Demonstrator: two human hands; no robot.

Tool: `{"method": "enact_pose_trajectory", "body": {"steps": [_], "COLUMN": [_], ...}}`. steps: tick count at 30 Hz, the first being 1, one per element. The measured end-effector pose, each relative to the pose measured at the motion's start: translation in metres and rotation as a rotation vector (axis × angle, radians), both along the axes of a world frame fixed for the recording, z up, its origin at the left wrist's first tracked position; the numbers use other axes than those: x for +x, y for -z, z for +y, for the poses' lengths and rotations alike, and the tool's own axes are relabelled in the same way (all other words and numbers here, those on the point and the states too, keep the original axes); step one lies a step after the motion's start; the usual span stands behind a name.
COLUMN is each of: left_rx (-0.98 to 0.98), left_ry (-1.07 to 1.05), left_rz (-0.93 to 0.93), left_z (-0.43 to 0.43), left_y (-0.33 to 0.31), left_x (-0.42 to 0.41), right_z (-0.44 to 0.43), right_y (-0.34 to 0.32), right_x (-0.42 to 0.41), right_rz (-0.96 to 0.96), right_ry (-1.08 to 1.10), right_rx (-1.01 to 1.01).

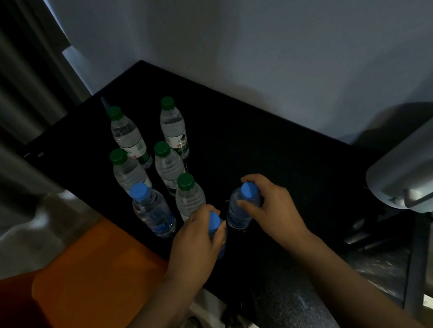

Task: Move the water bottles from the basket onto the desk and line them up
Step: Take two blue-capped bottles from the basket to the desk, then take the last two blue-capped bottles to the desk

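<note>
Now I am placing two blue-capped bottles on the desk [277,138]. My left hand [194,240] is gripping the left bottle [214,220] at its neck, and my right hand [275,208] is holding the tilted right bottle [239,209] likewise. Next, I judge, I should be lining both up with the standing bottles [169,166] before releasing.
</note>
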State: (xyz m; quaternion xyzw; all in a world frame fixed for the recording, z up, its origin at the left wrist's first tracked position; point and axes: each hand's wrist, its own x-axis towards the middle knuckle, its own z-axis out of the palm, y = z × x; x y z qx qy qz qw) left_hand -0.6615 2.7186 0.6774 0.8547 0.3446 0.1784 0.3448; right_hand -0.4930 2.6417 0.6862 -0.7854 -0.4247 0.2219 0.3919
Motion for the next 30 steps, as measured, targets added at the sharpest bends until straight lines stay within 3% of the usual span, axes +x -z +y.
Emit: {"method": "enact_pose_trajectory", "body": {"steps": [7,13,20,24,30], "left_rx": [-0.021,-0.066,0.035,0.175,0.175], "left_ry": [0.011,0.066,0.266,0.341,0.45], "left_rz": [0.026,0.065,0.325,0.243,0.162], "left_z": [0.0,0.004,0.008,-0.004,-0.016], "left_y": [-0.006,-0.022,-0.054,-0.073,-0.082], "left_x": [0.001,0.003,0.006,0.005,0.0], "right_z": [-0.022,-0.057,-0.079,-0.087,-0.095], "right_y": [-0.006,-0.011,-0.015,-0.017,-0.026], "right_x": [0.005,0.005,-0.015,-0.029,-0.052], "right_rz": [-0.115,-0.267,-0.259,-0.241,-0.258], "right_ry": [0.045,-0.041,-0.016,-0.02,0.075], "right_rx": [-0.166,-0.42,-0.617,-0.646,-0.673]}}
